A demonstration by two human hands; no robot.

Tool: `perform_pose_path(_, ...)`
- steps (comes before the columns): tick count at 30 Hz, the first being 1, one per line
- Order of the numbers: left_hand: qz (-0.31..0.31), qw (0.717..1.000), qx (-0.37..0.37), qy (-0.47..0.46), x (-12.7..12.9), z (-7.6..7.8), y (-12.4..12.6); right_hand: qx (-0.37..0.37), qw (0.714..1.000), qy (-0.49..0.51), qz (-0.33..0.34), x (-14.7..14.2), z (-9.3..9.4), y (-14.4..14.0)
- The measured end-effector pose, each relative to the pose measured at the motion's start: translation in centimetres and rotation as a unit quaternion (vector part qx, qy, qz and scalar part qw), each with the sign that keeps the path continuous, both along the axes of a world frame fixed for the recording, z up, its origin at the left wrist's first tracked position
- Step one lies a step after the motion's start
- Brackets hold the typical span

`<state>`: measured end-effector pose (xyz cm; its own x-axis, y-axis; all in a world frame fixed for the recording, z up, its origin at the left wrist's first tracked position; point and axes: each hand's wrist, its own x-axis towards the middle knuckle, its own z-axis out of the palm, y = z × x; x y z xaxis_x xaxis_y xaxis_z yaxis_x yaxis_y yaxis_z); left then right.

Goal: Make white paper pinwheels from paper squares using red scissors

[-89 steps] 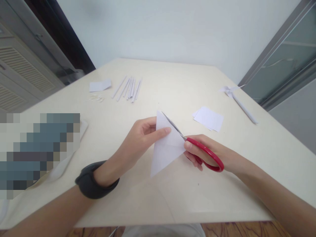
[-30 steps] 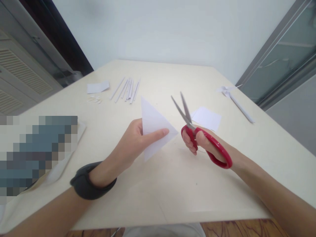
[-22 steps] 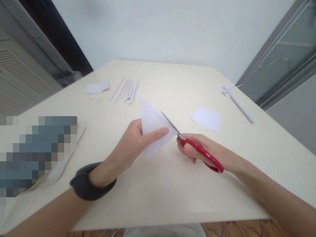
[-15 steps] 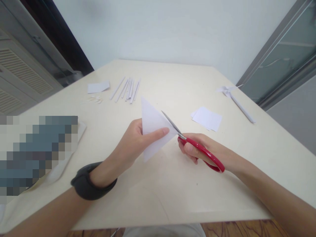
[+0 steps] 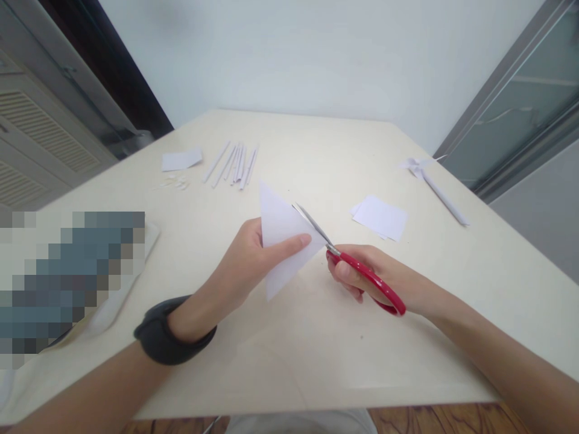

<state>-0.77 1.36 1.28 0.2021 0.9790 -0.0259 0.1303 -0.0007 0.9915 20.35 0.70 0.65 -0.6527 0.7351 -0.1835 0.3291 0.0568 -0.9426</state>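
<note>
Paper (image 5: pixel 283 220) hides part of the left hand (image 5: pixel 257 250) from view.

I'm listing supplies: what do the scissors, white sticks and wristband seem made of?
Scissors: shiny grey blades, apparently metal; glossy red handles, probably plastic, judging by the highlights. Sticks: matte white, likely paper, as one end looks rolled. Wristband: dull black, perhaps rubber or silicone; the look leaves it open.

L hand (image 5: pixel 246 253) pinches triangular paper (image 5: pixel 277 220); R hand (image 5: pixel 389 265) holds red-handled scissors (image 5: pixel 357 264) at paper's edge; thin rolls (image 5: pixel 237 164) & sheets (image 5: pixel 383 217) on worktop (image 5: pixel 312 160) beyond.
</note>
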Motion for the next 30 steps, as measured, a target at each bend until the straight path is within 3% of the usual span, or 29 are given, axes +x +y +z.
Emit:
perform_pose_path(20, 0.005, 1.0, -0.008, 0.004, 0.01, 0.02, -0.04, 0.028, 0.999, -0.025, -0.004, -0.11, 0.38, -0.08)
perform_pose_path(30, 0.002, 0.999, -0.004, 0.037, -0.05, 0.25, -0.1, 0.017, 0.999, -0.032, -0.038, -0.23, 0.78, -0.2)
